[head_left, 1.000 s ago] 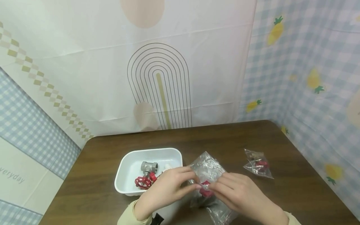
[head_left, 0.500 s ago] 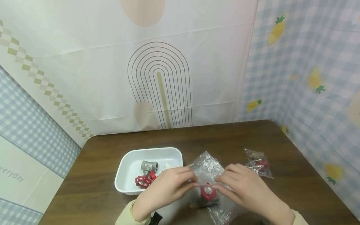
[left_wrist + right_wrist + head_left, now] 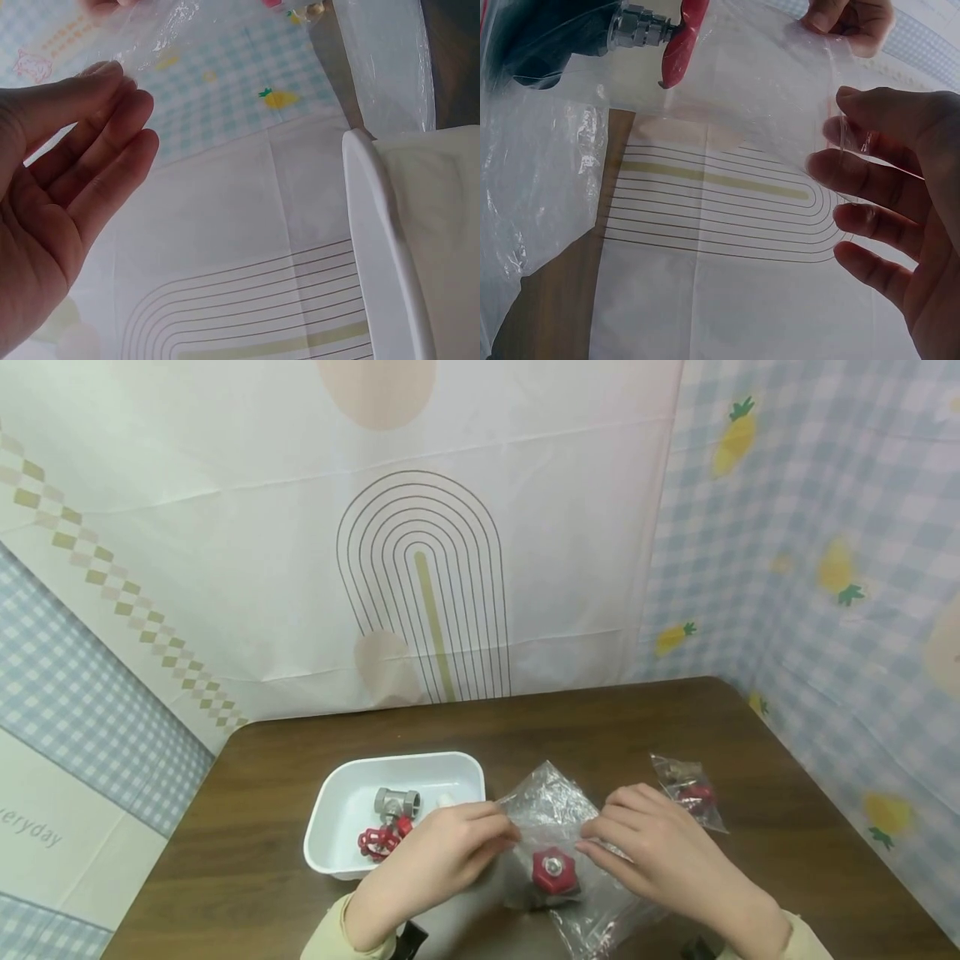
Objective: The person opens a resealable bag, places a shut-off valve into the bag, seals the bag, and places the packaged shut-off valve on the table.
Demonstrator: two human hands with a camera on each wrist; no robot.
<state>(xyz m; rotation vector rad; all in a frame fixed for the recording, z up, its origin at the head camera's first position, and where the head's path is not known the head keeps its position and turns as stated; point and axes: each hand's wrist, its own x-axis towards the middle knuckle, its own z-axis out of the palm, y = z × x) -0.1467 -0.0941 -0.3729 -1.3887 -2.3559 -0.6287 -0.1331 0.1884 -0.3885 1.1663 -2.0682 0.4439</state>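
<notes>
Left hand (image 3: 450, 850), fingertips together, and right hand (image 3: 651, 839), fingers looser and parted, are pinching a clear crinkled plastic bag (image 3: 549, 802) by its edge; between them, over the brown desk (image 3: 592, 718), a red-knobbed, dark-bodied valve (image 3: 553, 872) is showing through the film.

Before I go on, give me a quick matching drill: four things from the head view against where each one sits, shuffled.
Things
1. Grey pipe fitting
2. Small bag
3. Red knob with a grey centre
4. White tub

Places
A. Between the left hand and the right hand
B. Inside the tub
C. On the table, left of the larger clear bag
D. On the table, right of the larger clear bag

Pairs: 1-B, 2-D, 3-A, 4-C
</notes>
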